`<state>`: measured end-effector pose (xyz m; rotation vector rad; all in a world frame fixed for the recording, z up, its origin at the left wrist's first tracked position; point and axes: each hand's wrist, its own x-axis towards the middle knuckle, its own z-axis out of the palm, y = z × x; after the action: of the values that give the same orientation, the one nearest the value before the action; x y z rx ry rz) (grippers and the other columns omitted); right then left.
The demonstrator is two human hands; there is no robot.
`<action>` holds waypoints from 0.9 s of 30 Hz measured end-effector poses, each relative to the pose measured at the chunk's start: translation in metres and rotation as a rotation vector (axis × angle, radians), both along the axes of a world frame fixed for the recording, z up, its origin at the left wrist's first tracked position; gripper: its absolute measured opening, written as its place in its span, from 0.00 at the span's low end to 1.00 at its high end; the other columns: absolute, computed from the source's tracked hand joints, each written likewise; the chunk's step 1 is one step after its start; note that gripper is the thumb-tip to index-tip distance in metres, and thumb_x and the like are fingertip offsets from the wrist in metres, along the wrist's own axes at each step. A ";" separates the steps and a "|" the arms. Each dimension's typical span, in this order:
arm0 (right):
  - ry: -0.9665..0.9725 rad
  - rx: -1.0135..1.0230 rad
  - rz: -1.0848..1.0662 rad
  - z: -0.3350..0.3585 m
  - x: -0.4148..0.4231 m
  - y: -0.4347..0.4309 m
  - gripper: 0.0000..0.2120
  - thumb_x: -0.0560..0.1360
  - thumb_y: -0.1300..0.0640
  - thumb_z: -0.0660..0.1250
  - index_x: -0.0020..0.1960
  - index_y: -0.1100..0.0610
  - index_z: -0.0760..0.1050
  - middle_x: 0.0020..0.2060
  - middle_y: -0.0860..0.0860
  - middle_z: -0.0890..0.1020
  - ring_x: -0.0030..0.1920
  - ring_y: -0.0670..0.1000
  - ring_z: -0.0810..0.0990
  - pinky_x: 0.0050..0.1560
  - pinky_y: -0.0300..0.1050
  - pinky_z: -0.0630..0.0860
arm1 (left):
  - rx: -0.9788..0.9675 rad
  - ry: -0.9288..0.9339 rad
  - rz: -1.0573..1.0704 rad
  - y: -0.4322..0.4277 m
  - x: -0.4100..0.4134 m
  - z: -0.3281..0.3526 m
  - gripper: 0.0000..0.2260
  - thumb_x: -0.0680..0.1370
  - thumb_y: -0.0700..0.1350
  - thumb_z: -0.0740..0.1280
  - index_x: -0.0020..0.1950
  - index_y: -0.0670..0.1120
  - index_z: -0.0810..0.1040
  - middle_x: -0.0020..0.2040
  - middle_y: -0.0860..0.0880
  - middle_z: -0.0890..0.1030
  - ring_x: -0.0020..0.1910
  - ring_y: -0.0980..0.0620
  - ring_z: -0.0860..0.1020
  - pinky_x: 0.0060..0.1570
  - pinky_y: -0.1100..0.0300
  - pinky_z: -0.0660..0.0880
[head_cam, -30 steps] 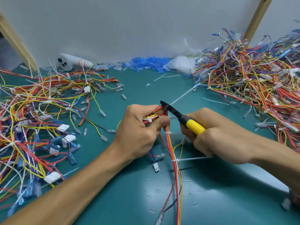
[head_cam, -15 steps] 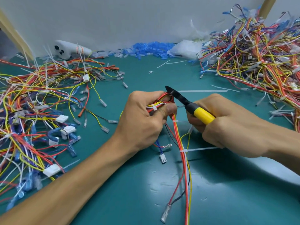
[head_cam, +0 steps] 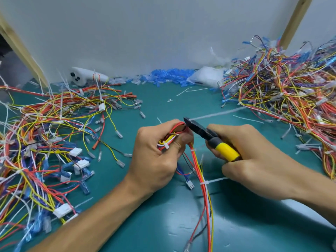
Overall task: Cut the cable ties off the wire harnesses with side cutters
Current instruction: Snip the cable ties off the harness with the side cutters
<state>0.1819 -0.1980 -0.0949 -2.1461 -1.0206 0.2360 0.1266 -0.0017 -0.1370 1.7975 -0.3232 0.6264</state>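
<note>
Left hand has its fingers curled tight round a looped wire harness, dead centre of the green mat. Right hand is wrapped round the yellow-handled side cutters, nose right at the loop's 1 o'clock. A white cable tie sits lower on the harness, at 5 o'clock from the left hand. One harness heap lies at 9 o'clock, a second heap at 2.
</note>
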 end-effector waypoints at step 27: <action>0.362 0.141 0.014 -0.006 0.007 0.003 0.17 0.53 0.66 0.61 0.39 0.66 0.61 0.33 0.56 0.63 0.30 0.51 0.59 0.26 0.39 0.60 | -0.024 0.104 -0.007 -0.003 -0.002 0.013 0.13 0.81 0.41 0.67 0.36 0.51 0.76 0.26 0.53 0.67 0.26 0.54 0.62 0.29 0.61 0.60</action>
<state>0.1891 -0.1952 -0.1004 -1.8822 -0.8160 0.5229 0.1245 -0.0046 -0.1242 1.7984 -0.2507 0.5278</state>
